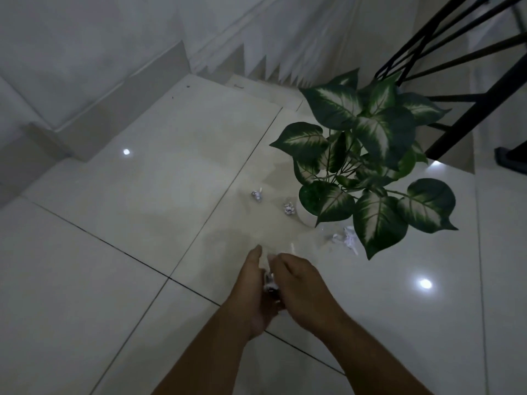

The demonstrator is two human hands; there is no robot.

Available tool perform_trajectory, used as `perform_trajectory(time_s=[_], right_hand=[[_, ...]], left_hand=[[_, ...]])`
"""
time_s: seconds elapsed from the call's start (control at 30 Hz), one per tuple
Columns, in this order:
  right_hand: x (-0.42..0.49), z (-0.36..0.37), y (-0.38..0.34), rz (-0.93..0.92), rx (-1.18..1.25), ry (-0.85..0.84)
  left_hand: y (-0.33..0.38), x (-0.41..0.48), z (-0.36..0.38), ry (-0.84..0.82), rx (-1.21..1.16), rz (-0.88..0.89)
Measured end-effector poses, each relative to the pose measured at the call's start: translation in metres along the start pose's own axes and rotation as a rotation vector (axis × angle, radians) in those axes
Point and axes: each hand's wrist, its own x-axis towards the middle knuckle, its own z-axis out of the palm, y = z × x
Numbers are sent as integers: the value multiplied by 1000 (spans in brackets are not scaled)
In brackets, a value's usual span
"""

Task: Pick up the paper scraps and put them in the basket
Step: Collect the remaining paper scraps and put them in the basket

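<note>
Where hands meet, scrap seemingly pressed between.

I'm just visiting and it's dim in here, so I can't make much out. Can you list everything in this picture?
scraps on floor: three, white crumpled paper; one left of the pot, one against the pot, one under the front leaves
held scrap: one, white, between the two hands
plant: one, green and white leaves, right of centre
pot: one, white, mostly hidden under the leaves
floor: glossy pale tiles, dark joints
stairs: pale, top centre
railing: black, top right
basket: none in view
left hand: cupped around the scrap
right hand: closed against the scrap
</note>
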Motion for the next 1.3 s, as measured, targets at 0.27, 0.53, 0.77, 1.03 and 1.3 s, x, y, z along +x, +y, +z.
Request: perform_trajectory(time_s=[0.27,0.53,0.77,1.03,1.3], right_hand=[[2,7,11,-120,-284,217],[10,-20,31,395,348,249],[0,-3,29,454,452,260],[-5,101,-27,341,539,53],[-39,231,-110,156,484,-175]], left_hand=[[-11,-7,0,96,71,-1],[-8,-6,-25,294,-12,114],[1,-18,-72,376,365,254],[34,-108,-170,505,522,446],[46,-252,-317,805,705,531]])
